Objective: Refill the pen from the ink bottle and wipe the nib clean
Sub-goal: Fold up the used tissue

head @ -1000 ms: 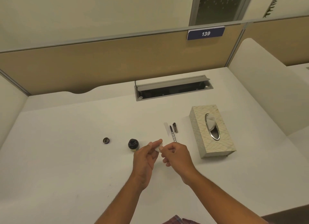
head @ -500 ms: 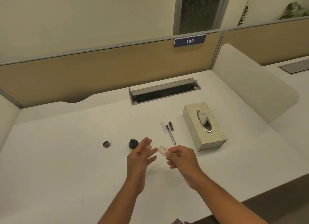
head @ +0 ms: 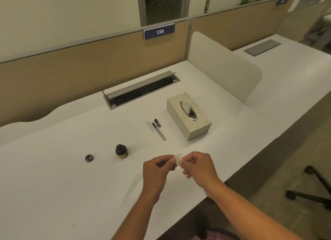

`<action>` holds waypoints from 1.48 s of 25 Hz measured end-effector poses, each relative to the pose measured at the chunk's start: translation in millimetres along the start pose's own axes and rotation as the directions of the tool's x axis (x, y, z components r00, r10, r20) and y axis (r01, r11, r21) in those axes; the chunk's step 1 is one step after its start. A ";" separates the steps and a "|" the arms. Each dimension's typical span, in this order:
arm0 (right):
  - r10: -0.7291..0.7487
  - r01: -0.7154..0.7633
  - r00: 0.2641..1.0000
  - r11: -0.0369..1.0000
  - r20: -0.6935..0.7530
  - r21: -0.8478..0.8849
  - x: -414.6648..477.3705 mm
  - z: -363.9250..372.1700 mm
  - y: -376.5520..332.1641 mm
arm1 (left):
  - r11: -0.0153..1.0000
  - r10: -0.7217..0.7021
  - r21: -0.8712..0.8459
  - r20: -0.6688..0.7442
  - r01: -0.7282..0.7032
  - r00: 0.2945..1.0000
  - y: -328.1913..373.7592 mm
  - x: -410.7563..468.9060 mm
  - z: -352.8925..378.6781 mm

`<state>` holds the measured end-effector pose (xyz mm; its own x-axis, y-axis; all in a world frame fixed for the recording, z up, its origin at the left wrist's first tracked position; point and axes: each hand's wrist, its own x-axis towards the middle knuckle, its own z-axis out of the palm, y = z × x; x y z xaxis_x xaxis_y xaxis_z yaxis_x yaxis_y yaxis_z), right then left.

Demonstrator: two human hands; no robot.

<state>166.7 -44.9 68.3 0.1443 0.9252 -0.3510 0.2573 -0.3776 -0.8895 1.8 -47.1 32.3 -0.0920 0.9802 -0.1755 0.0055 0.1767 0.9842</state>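
Observation:
A small crumpled piece of tissue [head: 178, 158] is pinched between my left hand [head: 157, 170] and my right hand [head: 197, 166], just above the white desk [head: 62, 186]. The open ink bottle [head: 121, 150] stands to the left of my hands, its dark cap [head: 89, 158] lying further left. Beyond my hands the pen body [head: 158, 131] lies on the desk, nib end pointing away, with the dark pen cap [head: 157, 122] and a clear barrel piece [head: 150, 126] beside it.
A patterned tissue box [head: 189, 121] with a tissue sticking out sits right of the pen parts. An open cable tray [head: 141, 90] is set into the desk behind. A white divider [head: 223, 66] stands at right. Chair legs [head: 311, 189] show on the floor at right.
My left hand, open half a second ago, has closed onto the tissue held by my right hand. My view has swung to the right, so the desk items sit further left.

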 end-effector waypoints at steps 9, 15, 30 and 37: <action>0.004 -0.025 0.996 0.973 0.091 0.230 -7.3 -98.3 23.7 | 0.964 0.217 0.159 -0.013 -0.213 0.976 6.1 -19.5 97.4; -0.033 0.041 0.999 0.972 -0.039 0.232 -5.2 -176.4 52.6 | 0.990 0.121 0.059 0.121 -0.129 0.985 9.1 -43.9 178.6; -0.487 0.473 0.873 0.856 -0.019 -0.209 -7.0 -315.3 146.2 | 0.839 -0.475 -0.188 0.201 0.510 0.857 10.2 -74.6 325.2; -0.465 0.419 0.861 0.878 -0.205 -0.232 -16.5 -322.2 187.8 | 0.874 -0.460 0.038 0.381 0.484 0.802 -13.2 -79.4 343.2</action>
<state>520.5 -143.3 1.3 0.2009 0.9645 0.1715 0.5083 0.0470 -0.8599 350.7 -96.5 25.8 0.3031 0.7389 -0.6019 -0.0016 0.6320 0.7750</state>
